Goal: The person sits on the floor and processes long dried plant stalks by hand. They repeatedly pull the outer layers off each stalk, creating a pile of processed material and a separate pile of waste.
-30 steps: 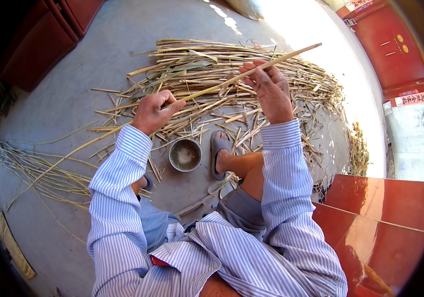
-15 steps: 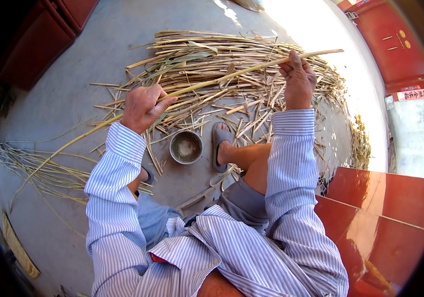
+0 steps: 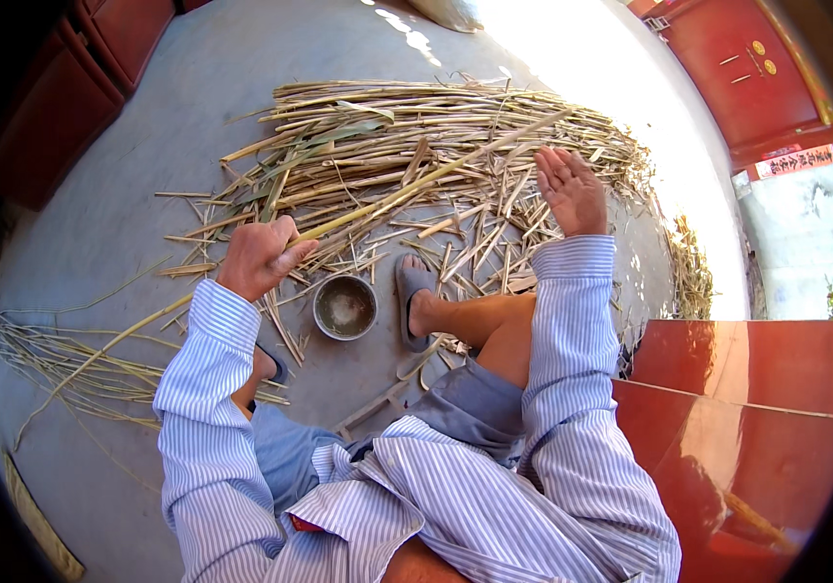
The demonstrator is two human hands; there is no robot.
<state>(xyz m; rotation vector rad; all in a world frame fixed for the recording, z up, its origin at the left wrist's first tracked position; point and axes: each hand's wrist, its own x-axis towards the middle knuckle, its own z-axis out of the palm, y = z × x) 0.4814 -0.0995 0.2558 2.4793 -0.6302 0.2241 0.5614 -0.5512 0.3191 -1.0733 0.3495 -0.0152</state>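
A long yellow-green reed stalk [image 3: 392, 197] slants across the view, its thin tail reaching to the lower left. My left hand [image 3: 263, 255] is closed around this stalk. To the right, my right hand [image 3: 572, 190] is apart from the stalk, fingers stretched out and holding nothing. Beyond both hands lies a large heap of dry reed stalks [image 3: 368, 165], with short broken pieces scattered along its near side. Close to my left hand, a round metal bowl [image 3: 345, 307] stands on the floor between my feet.
Thin split strips [image 3: 86, 355] spread over the grey floor [image 3: 183, 107] at the left. A red shiny panel [image 3: 727, 437] stands close at the right, with a red cabinet [image 3: 737, 73] farther back. Dark red seats [image 3: 57, 117] are at the upper left, a pale sack [image 3: 447, 12] at the top.
My right hand has let go of the stalk and opened its fingers. The stalk's far end now points lower over the heap, still in my left hand. The whole view has shifted slightly.
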